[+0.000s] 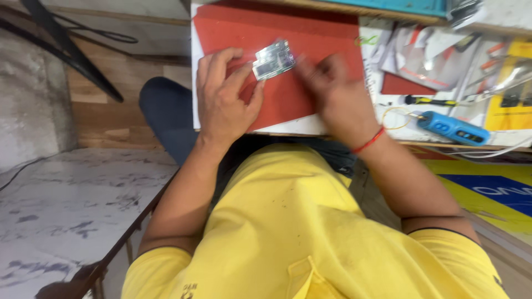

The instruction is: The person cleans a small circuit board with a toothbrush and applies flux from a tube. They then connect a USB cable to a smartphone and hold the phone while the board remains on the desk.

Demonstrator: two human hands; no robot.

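Head view: looking straight down over a yellow shirt [288, 221] at a cluttered work surface [343, 126].
Circuit board: a small silvery-green board [273, 59] lies on the red mat [260, 33], up near the mat's middle, tilted a little.
Left hand: the left hand [224, 94] is flat-ish on the mat, fingers curled loosely, fingertips [247, 71] pinching the board's left edge — it has hold of the board.
Right hand: the right hand [332, 88] sits just beside the board's right end, badly blurred; whether it grips anything, I cannot tell.
Wrist: a red thread band [368, 141] circles the right wrist.
Tools: a blue handheld tool [453, 128] lies at the surface's front edge, right of the mat; a yellow-and-black screwdriver [429, 101] rests just above it.
Far right: papers and yellow packaging [507, 105] pile up, well apart from the hands.
Below left: a dark trouser knee [163, 111] shows beside the surface.
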